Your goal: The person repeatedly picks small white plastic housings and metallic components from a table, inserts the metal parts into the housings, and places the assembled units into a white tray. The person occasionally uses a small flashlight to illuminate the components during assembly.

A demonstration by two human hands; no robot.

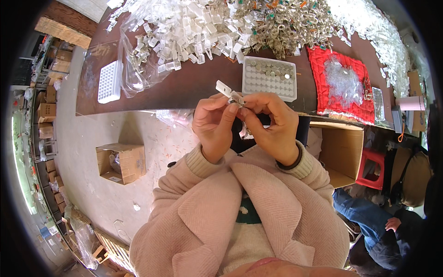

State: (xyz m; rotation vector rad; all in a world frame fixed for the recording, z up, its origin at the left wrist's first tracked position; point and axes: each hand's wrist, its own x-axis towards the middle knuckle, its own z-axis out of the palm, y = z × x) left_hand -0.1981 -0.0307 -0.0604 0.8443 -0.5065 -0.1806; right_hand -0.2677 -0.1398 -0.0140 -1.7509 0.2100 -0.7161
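Near the table's front edge, my left hand [213, 130] and my right hand [274, 129] meet fingertip to fingertip. A small white plastic piece [224, 88] sticks up from the left fingers. Joined to it or right beside it is a small clear and greyish part [236, 99], pinched between both hands; its exact kind is too small to make out. Just beyond the right hand lies a white tray [288, 93] with rows of round pockets, several of them holding silver button cells [272, 72].
White plastic pieces [198, 32] and clear parts with orange and green bits [290, 23] are heaped at the back. A white pocketed tray [110, 83] lies left, a red quilted cloth [323, 87] right. Below stand cardboard boxes [134, 161] and a red stool [372, 168]. Another person's legs [357, 212] show lower right.
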